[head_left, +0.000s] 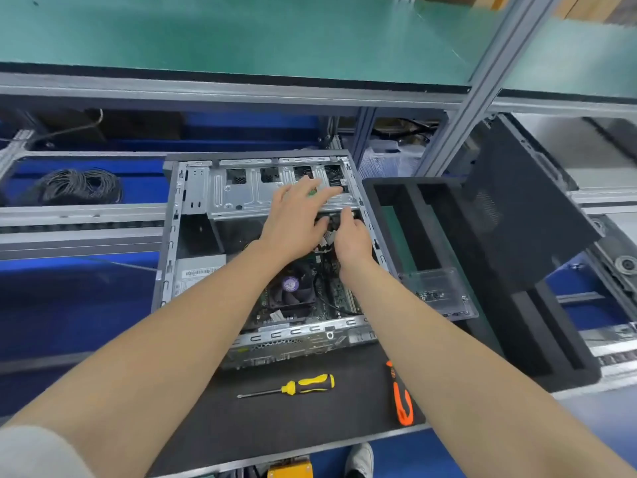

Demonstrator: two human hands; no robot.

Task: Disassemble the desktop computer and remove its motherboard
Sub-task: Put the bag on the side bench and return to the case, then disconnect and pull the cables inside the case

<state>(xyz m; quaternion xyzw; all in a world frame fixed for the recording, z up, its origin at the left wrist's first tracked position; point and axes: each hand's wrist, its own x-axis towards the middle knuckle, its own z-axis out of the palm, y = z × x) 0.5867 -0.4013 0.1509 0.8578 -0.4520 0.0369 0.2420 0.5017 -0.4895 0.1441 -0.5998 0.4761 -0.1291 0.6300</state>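
Observation:
An open desktop computer case [172, 236] lies flat on a black mat. Inside it the motherboard [339, 294] shows, with a black CPU fan [293, 288] bearing a purple sticker. My left hand [296, 215] rests with straight fingers on the silver drive cage [238, 198] at the case's far end. Just right of it, my right hand [351, 236] pinches a black cable connector [332, 222] under the cage's edge. My forearms hide part of the board.
A yellow-and-black screwdriver [303, 386] and an orange-handled tool [401, 401] lie on the black mat [275, 426] near me. A black foam tray [448, 257] with a clear plastic box [437, 291] stands to the right, the black side panel [517, 201] leaning there. A coiled cable [79, 186] lies far left.

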